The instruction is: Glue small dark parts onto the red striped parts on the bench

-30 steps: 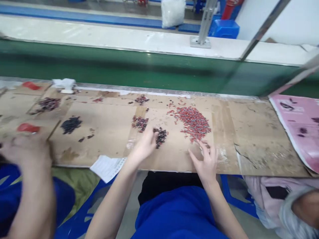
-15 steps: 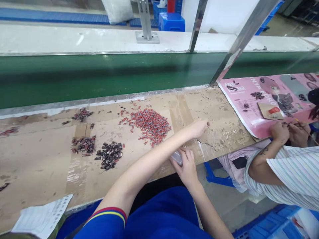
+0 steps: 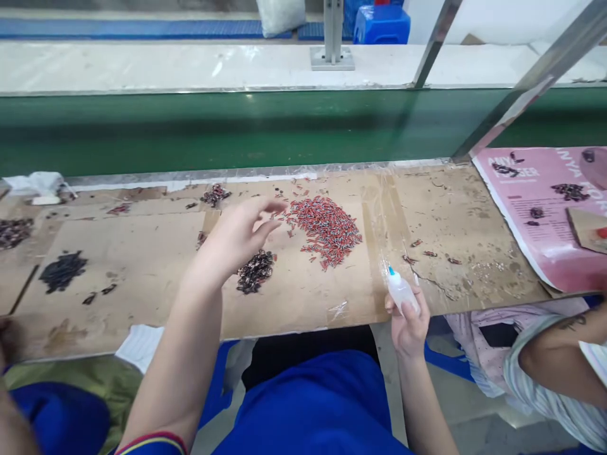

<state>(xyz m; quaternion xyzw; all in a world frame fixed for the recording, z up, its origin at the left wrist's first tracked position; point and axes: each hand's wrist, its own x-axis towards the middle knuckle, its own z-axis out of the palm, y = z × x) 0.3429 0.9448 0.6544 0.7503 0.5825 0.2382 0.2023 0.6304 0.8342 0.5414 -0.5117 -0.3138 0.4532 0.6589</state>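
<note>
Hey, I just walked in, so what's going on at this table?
A person's right hand grips a small translucent bottle with its blue tip up. Their left hand, fingers apart, is near the dark pile and the red pile. A few small pieces lie separately on the cardboard further right.

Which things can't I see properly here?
- Head view: the rest of the small dark-red pile, hidden behind the left hand.
- Head view: part of the bottle, covered by the right hand.
- Head view: the pink sheet's far side, cut off by the right edge.
</note>
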